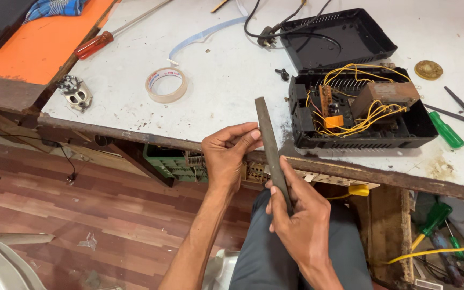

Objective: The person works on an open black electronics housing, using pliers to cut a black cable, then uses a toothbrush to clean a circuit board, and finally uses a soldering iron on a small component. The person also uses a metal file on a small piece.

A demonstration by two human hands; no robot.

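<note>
While I watch from head camera, white workbench [221,91] fills view, edge worn, rusty. Open black plastic box [358,110] sits near bench edge, within reach, yellow wires and brown block exposed; its lid [336,37] lies just behind. Flat metal file [272,153] slants across bench edge, presumably braced there. My right hand [302,220] grips lower end, fingers wrapped. My left hand [226,156] pinches something small against file side; cannot tell what. Tape roll [166,85] left, round, beige, red print.
</note>
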